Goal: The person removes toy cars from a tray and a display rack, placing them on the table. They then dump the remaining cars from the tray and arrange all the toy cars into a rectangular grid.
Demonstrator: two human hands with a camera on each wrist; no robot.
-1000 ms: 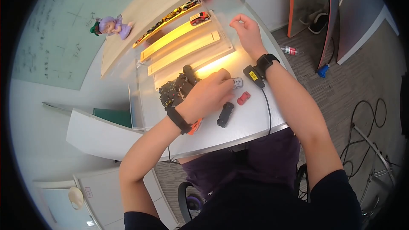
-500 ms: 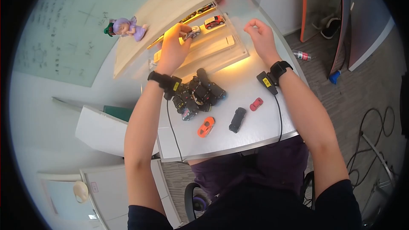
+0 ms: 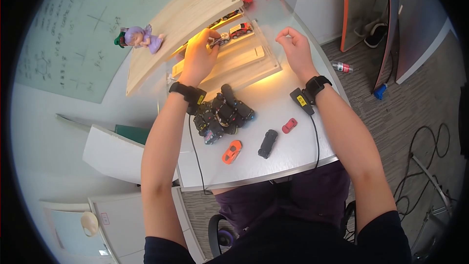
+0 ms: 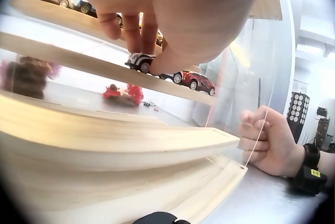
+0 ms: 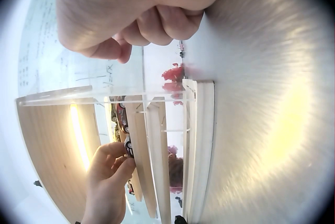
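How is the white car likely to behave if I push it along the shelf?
The white car will probably roll, since its wheels show. Its small, hard-looking body suggests it is stiff and light. A firm push could bump the red car near it on the shelf.

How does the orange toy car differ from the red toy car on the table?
The orange toy car looks larger than the red toy car. The orange one lies close to the pile of dark cars; the red one, farther from it. Both rest on the tabletop.
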